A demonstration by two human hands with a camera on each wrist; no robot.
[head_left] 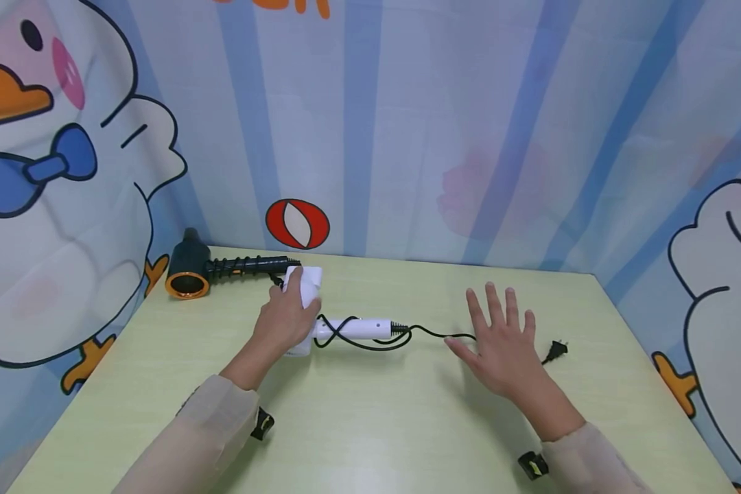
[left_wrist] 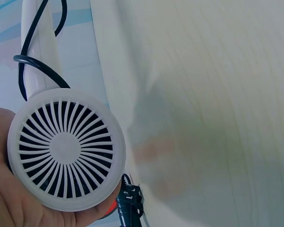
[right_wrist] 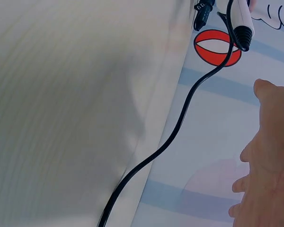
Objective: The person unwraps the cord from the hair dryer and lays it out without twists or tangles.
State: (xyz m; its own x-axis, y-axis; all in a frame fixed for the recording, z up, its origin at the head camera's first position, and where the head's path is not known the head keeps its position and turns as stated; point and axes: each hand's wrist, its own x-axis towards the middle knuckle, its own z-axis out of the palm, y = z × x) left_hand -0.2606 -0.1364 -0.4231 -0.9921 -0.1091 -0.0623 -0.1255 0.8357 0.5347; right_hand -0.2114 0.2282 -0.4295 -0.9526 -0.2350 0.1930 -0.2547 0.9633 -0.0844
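The white hair dryer [head_left: 366,328] is located left of centre in the head view, its body within the left hand [head_left: 285,320] and its handle extending toward frame right. Left-hand fingers: curled around the body, gripping it. Right hand [head_left: 505,350], right of centre: fingers extended and spread. The black cord [head_left: 432,333] passes behind it; the right wrist view shows cord and fingers apart.

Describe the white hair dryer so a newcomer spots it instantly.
At the pale table, find the left hand. It grips the white hair dryer, black cord looped about its handle. White colour separates it from the orange-rimmed black dryer farther back.
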